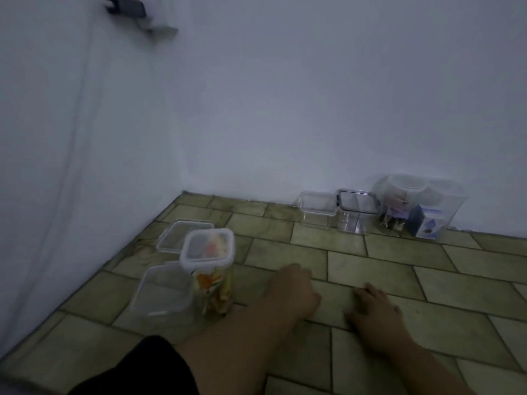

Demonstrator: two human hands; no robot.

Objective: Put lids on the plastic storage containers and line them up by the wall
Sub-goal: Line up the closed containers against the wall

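Floor and room corner. The tiled floor (356, 260) was laid in staggered olive-tan rectangles with dark joints, and two plain white walls met at the corner (182, 192). Nearer the camera than the corner stood a tall container (207, 269), its white-rimmed lid on and its contents coloured. A flat clear piece (176, 232) lay between it and the corner, and an open clear tub (164, 292) stood just beside it. Well right of the corner, along the far wall, stood a small clear box (318, 208), a grey-lidded container (358, 209) and a large clear bin (445, 201). The left hand (293, 289) and the right hand (373, 306) rested on the tiles, holding nothing. The right fingers were slightly apart. The left fingers bent away from view, so their spacing could not be told.
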